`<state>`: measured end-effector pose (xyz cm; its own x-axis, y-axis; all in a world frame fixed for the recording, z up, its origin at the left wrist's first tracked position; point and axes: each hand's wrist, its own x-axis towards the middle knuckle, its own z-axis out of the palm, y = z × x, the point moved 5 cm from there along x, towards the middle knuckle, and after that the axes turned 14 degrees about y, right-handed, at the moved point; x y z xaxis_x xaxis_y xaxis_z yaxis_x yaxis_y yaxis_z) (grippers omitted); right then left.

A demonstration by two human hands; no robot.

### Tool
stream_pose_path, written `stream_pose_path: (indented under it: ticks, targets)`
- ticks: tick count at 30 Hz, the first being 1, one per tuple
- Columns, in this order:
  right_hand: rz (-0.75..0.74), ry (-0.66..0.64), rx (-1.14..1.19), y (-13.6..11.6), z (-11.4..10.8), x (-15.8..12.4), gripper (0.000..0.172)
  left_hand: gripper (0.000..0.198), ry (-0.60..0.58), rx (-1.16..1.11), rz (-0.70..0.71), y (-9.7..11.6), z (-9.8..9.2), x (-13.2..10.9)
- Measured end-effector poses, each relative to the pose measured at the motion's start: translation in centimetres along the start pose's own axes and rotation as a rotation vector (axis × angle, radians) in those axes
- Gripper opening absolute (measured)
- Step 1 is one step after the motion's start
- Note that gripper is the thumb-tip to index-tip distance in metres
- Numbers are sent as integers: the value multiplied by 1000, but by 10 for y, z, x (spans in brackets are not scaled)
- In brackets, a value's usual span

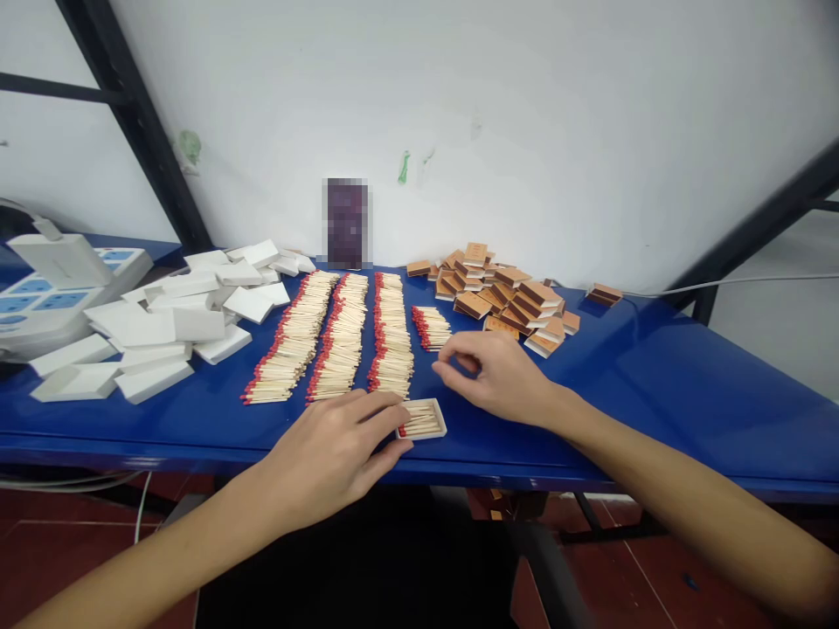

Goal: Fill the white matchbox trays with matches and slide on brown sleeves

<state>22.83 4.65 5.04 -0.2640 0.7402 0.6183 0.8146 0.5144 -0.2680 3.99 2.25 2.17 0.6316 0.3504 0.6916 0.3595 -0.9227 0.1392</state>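
My left hand (347,441) is closed around the left end of a small white matchbox tray (440,430) near the table's front edge. Matches (423,421) with red heads lie lengthwise inside it; the fingers hide its left part. To the right and a little behind, my right hand (498,371) is over the table with curled fingers. Its thumb and index fingertips look slightly apart, and nothing shows between them. Just beyond those fingertips is a short row of matches (431,328). Three long rows of matches, left (292,336), middle (341,336) and right (391,332), stretch away behind the tray.
Many empty white trays (157,323) are heaped on the left, beside a white power strip (72,306). Brown matchbox sleeves (504,293) form a pile at the back right. A blurred dark upright rectangle (347,223) leans by the wall. Black metal bars (137,122) flank the blue table (655,384).
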Motion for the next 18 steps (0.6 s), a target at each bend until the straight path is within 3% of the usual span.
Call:
stream_pose_path:
  ticks: [3,7,18]
  targets:
    - [41,32,-177,21,2,2,9,17,13,5,-10,-1,-1,-1]
    - [110,-73,-275,40,4,3,13,20,6,6,-13,-1,0,-1]
    - [149,-171,-241,45,5,4,13,21,-21,0,-34,-1,-1,-1]
